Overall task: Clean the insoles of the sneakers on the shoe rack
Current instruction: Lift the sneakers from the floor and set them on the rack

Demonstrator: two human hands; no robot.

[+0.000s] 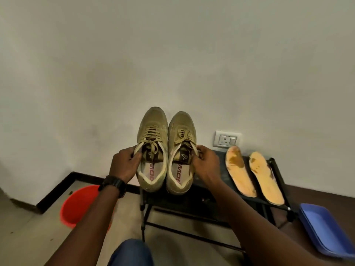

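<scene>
On the black metal shoe rack, at its right end, two stained orange foam insoles are laid: likely light and floppy, best pinched edgewise. Tan suede sneakers are gripped at the collars by left hand and right hand.

At the centre of the frame the left sneaker and right sneaker stood side by side, touching, over the left end of the shoe rack. The left hand gripped the left sneaker's outer edge, and the right hand gripped the right sneaker's. Right of them, two insoles lay side by side on the rack's top shelf, below a wall socket. A bucket sat on the floor at lower left and a tray at lower right, beside the rack.
</scene>
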